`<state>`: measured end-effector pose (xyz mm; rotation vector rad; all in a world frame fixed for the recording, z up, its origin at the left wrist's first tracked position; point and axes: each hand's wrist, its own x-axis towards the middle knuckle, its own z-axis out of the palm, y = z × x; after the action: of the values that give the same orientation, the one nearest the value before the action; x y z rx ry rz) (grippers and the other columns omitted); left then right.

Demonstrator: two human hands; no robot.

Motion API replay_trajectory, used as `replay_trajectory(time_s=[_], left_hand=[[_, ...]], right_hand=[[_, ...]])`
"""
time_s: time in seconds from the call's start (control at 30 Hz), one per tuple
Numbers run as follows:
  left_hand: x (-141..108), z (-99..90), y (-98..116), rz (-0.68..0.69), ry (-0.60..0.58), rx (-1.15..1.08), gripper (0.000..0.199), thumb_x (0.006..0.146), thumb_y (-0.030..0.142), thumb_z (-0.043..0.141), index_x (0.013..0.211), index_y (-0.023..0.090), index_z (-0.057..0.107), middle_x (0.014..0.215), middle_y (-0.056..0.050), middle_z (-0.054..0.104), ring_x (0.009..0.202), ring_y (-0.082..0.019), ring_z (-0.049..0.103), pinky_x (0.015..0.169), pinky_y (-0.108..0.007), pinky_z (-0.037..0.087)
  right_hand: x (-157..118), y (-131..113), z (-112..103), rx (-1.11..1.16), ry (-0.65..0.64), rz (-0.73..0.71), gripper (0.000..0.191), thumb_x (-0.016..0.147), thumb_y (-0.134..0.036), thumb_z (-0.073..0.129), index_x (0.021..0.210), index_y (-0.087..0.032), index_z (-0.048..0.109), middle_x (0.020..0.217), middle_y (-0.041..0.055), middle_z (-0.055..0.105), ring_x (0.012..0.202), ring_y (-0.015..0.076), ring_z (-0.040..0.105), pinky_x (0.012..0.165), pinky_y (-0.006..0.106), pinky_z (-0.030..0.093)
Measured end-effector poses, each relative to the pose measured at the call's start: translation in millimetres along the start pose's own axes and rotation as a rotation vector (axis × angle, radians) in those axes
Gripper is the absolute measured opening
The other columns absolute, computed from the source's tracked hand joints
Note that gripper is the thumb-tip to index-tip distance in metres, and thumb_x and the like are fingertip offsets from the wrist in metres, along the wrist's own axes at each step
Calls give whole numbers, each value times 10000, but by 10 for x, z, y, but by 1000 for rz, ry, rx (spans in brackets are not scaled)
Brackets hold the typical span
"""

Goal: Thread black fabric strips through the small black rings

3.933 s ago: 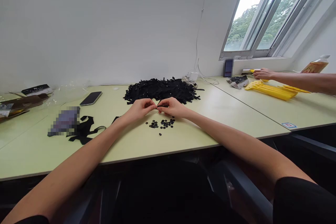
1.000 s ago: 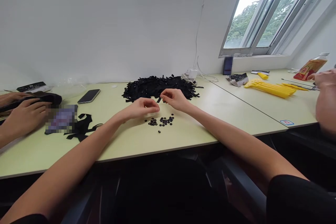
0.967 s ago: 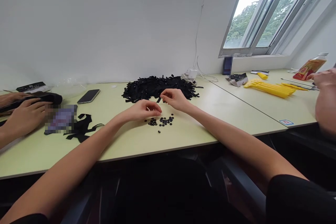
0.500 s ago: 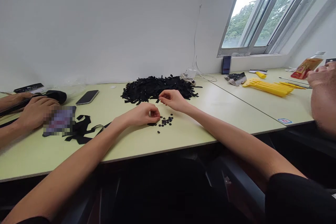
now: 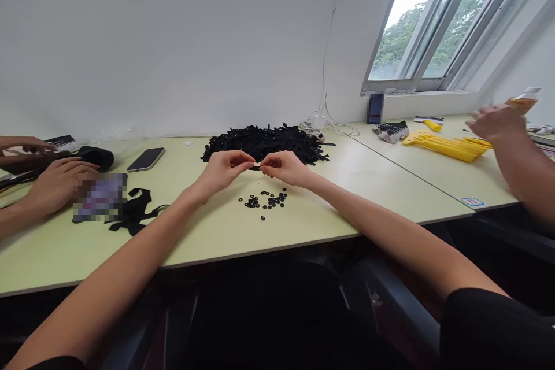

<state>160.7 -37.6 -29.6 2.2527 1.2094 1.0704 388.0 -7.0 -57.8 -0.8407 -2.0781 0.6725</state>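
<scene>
- While the two hands met above the table, the left hand [image 5: 224,169] and the right hand [image 5: 284,169] pinched a small black piece [image 5: 256,167] between them, its exact shape too small to tell.
- The left fingertips [image 5: 252,161] and right fingertips [image 5: 262,166] were drawn together and clamped on that piece, which sat just nearer than the pile.
- A loose, shaggy heap of matte black strips [image 5: 264,144] lay on the far side of the hands, almost touching them.
- Small round black rings [image 5: 265,201] were scattered on the near side, just below the hands and apart from them.
- The smooth, pale green table [image 5: 260,240] had bare room between the rings and its straight near edge, and more to the right of the hands.
- Flat, ragged black fabric scraps [image 5: 134,214] lay well left, beside a pixelated packet [image 5: 100,196], with a glossy black phone [image 5: 146,159] farther back.
- A co-worker's hand [image 5: 56,188] rested at far left, near the packet.
- Another person's hand [image 5: 496,122] hung at right above flat yellow plastic pieces [image 5: 446,148], which lay on the adjoining table.
</scene>
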Motion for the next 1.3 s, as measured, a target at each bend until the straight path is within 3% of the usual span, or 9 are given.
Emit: replay_trajectory(time_s=[0.23,0.43,0.63,0.83,1.13,1.3], left_hand=[[6,45,-38,-38,-27,-60,327,888,502,709,965,199,803,965,-62,804,894,-224,714,861,-331,522],[2,53,10,-60,21,-27,347,901,514,683,966,190,791,981,-67,799,881,-218,689,828,-324,502],[-7,84,-15,-79,-63,-88,378,897,554,693,972,195,784,966,-56,792,876,-209,684,827,-327,491],[-20,84,1,-103,-79,-130,427,891,591,698,978,185,798,961,-67,799,903,-231,704,825,-336,498],[-4,95,-116,-107,-178,-224,355,846,493,782,1032,191,799,1054,-83,809,1004,-253,739,887,-342,527],[4,112,-191,-132,-187,-186,343,876,480,743,1056,193,797,1022,-69,802,935,-225,721,805,-313,498]], right_hand=[[-24,-105,41,19,14,-44,179,893,-334,683,863,-173,754,730,15,697,669,132,599,633,264,461],[-26,-67,49,-6,-80,-98,175,912,-319,666,883,-169,752,800,34,731,697,141,629,659,272,484],[-18,-67,56,-43,30,-77,189,915,-311,664,859,-153,750,756,33,725,685,133,618,647,264,457],[-22,-71,54,-67,38,-41,243,920,-360,674,841,-143,747,747,40,723,681,131,614,640,261,441],[-17,-20,26,4,-87,32,244,914,-341,635,860,-134,754,766,49,721,667,133,616,612,261,432],[-20,-29,10,10,-111,16,199,898,-289,618,854,-136,737,748,33,691,658,118,578,608,255,413]])
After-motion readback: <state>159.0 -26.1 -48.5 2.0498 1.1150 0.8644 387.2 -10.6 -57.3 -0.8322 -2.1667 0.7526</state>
